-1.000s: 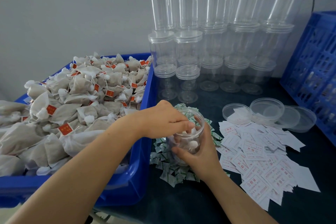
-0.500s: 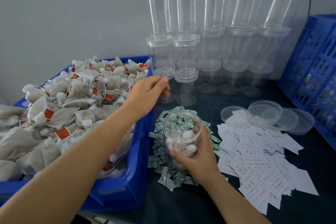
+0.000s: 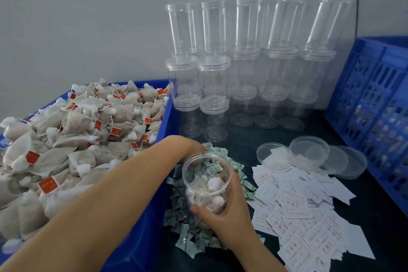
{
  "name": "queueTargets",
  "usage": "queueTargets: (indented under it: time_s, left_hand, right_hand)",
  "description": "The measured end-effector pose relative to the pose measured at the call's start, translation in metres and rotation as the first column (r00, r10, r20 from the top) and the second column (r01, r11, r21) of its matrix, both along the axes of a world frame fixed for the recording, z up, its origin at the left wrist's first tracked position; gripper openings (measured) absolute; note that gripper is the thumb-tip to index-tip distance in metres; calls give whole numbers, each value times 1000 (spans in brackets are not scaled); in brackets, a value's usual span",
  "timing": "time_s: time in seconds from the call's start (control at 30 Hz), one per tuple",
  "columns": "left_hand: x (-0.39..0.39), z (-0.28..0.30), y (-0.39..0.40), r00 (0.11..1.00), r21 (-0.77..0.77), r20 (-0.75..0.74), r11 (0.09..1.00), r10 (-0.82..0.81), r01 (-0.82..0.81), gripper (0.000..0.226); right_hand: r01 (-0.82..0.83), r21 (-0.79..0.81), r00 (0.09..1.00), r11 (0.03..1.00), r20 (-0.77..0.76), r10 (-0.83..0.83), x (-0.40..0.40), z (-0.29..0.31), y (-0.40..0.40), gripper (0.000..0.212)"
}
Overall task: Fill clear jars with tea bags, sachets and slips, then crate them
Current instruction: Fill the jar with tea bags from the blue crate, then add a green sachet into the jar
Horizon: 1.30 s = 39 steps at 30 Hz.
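Note:
My right hand (image 3: 223, 214) grips a clear open jar (image 3: 206, 168) from its right side, holding it over a pile of green-and-white sachets (image 3: 187, 236). Tea bags and white balls lie in the jar's lower half. My left hand (image 3: 187, 144) reaches across the bin corner to the far side of the sachet pile, just behind the jar. Its fingers are hidden by the jar rim. A blue bin (image 3: 164, 117) heaped with tea bags (image 3: 88, 130) with red tags stands at the left. White printed slips (image 3: 298, 207) are spread to the right of the jar.
Stacks of empty clear jars (image 3: 242, 68), some lidded, stand against the back wall. Loose clear lids (image 3: 309, 152) lie beyond the slips. A blue slatted crate (image 3: 375, 106) stands on the right edge of the dark table.
My left hand left the jar mouth, rose over the bin corner, then came down onto the sachets behind the jar. My right hand keeps its hold on the jar.

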State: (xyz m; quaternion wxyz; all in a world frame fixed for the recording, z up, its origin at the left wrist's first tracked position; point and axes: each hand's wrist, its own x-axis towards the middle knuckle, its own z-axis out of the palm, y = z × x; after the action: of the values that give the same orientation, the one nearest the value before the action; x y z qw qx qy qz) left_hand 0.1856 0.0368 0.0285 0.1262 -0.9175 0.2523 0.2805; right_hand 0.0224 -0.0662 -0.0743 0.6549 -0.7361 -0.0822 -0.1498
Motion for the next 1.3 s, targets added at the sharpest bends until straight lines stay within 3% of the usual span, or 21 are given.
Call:
queueTargets:
  time_s: [0.07,0.17,0.47,0.63,0.77,0.9,1.0,1.07,1.17,1.3]
  left_hand:
    - [1,-4,1,999,26,-28,999,29,-28,28]
    - [0,-6,0,994,-16,107,1000,-9,11,19]
    - [-5,11,1,925,-393,368,917,91,66,8]
    - [-18,31,10,926,-620,320,784,201,44,19]
    - [-46,56,20,936,-759,270,648,223,64,8]
    - [-81,81,33,969,-868,122,496,217,-2,6]
    - [-104,88,38,988,-798,53,602,142,-44,9]
    - [-113,85,39,994,-720,51,693,100,-33,6]
    - [-120,76,38,990,-599,129,800,51,36,11]
    - [-123,56,31,950,-491,305,865,59,104,12]
  right_hand:
    - [3,-11,1000,1000,-28,-4,0,-1,1,105]
    - [3,-21,999,1000,-52,-4,0,-3,0,109]
    - [-10,-13,998,1000,-56,9,-3,3,0,103]
    - [-14,3,997,1000,-73,14,-4,6,1,100]
    - [-25,-9,996,1000,-91,24,-4,10,-1,100]
    - [-70,-20,989,997,-135,67,-4,20,-6,96]
    - [-102,-44,977,994,-190,92,-4,28,-11,94]
    - [-121,-72,964,990,-246,101,-4,33,-13,105]
    - [-162,-117,945,980,-306,120,-3,40,-16,128]
    - [-167,-115,944,979,-305,125,-5,45,-16,120]
